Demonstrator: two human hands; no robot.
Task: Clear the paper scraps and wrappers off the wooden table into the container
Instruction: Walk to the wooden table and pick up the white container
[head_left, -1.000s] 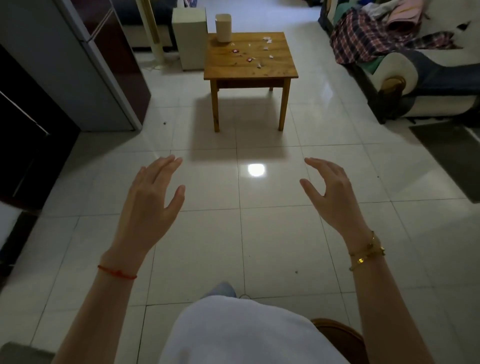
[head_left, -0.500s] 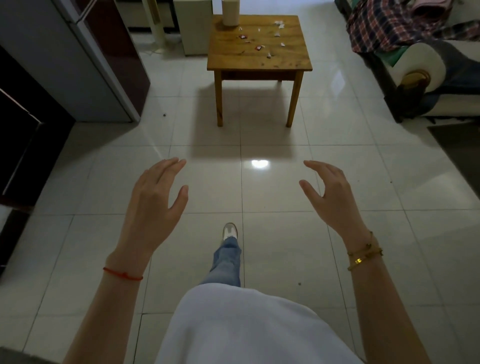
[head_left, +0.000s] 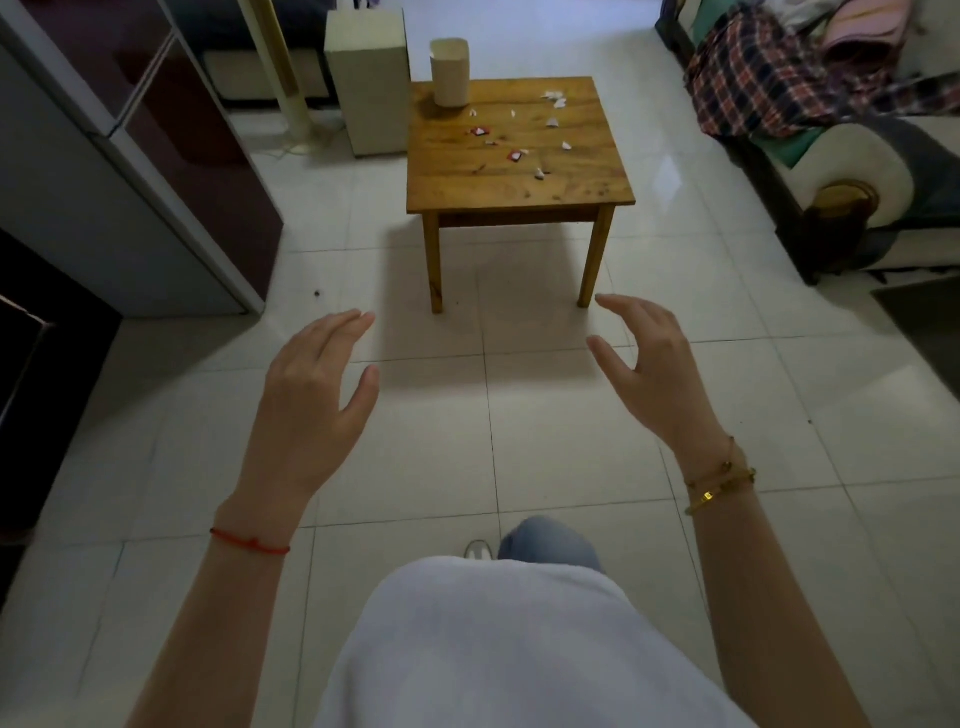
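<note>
A small wooden table (head_left: 519, 197) stands ahead on the tiled floor. Several white paper scraps (head_left: 553, 123) and red wrappers (head_left: 480, 131) lie scattered over its far half. A beige container (head_left: 450, 73) stands upright at the table's far left corner. My left hand (head_left: 311, 400) and my right hand (head_left: 652, 369) are raised in front of me with fingers spread and nothing in them. Both hands are well short of the table, over the floor.
A fridge (head_left: 130, 171) and a dark cabinet line the left side. A beige box (head_left: 369, 78) stands on the floor behind the table's left. A sofa (head_left: 841, 171) piled with clothes fills the right. My leg and shoe (head_left: 480, 550) show below.
I have walked toward the table, which now looks larger and nearer. My hands have kept the same raised, spread pose. My forward leg has changed.
</note>
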